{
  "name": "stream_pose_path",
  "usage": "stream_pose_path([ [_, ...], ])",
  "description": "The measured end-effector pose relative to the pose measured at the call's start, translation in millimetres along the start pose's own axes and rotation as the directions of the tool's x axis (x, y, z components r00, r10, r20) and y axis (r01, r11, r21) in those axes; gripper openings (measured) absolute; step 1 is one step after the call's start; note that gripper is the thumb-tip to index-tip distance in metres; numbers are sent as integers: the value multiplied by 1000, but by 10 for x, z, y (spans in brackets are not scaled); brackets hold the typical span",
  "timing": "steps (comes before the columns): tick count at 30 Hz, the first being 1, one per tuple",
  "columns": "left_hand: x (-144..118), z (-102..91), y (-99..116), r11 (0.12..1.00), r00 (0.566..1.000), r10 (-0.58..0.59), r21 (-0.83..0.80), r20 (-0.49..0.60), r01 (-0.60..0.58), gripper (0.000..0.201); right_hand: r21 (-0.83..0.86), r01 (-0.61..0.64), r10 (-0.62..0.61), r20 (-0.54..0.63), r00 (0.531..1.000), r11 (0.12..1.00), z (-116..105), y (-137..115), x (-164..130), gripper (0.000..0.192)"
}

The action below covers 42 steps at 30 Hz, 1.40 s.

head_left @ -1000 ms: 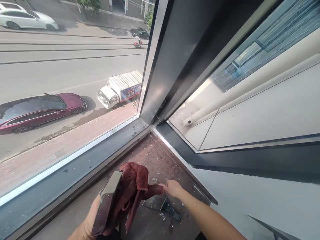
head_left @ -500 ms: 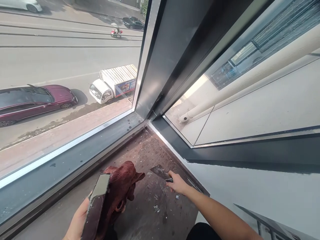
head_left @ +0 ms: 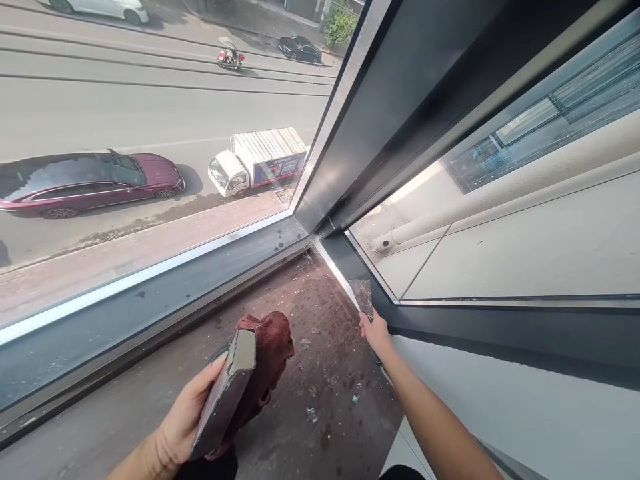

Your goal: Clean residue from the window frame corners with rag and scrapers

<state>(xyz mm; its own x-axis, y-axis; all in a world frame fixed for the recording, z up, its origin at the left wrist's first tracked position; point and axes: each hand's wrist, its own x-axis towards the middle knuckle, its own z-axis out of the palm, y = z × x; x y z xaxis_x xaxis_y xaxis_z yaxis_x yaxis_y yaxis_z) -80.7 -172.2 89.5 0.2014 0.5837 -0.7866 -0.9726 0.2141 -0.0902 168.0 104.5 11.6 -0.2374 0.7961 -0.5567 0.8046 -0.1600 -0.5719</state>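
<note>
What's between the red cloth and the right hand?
The head view shows a stretch of speckled brown window ledge between the red cloth and the right hand, which holds a scraper.

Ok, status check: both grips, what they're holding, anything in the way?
Left grip closed on block, red cloth against it. Right grip holding scraper at window frame. White specks dot the ledge.

3 things, left to right: block [head_left: 225, 400], cloth [head_left: 273, 350] against it, scraper [head_left: 363, 296] near the window frame [head_left: 350, 257].
</note>
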Motion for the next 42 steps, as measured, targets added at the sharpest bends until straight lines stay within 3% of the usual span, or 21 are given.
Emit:
stream_pose_path([
  [3, 12, -26, -13, 998, 994, -66, 16, 91, 65, 43, -5, -10, 9, -17, 1000, 1000, -16, -12, -35, 38],
  [8, 57, -106, -51, 995, 999, -29, -97, 32, 32, 39, -9, -10, 9, -46, 999, 1000, 9, -13, -79, 36],
  [13, 66, -93, -55, 997, 997, -50, -58, 63, 54, 40, -60, 31, -35, -71, 997, 998, 63, -6, -81, 29],
  [22, 77, -49, -37, 997, 997, -11, -76, 76, 17, 36, 23, -8, 10, -65, 998, 1000, 58, 11, -108, 30],
  [32, 104, -48, -71, 995, 983, -63, -64, 175, 75, 41, 59, 27, -24, -49, 998, 998, 234, -427, 198, 24],
  [42, 101, 1, -65, 998, 992, -39, -34, 122, 43, 41, 103, 88, -83, -52, 995, 991, 433, -605, 356, 20],
])
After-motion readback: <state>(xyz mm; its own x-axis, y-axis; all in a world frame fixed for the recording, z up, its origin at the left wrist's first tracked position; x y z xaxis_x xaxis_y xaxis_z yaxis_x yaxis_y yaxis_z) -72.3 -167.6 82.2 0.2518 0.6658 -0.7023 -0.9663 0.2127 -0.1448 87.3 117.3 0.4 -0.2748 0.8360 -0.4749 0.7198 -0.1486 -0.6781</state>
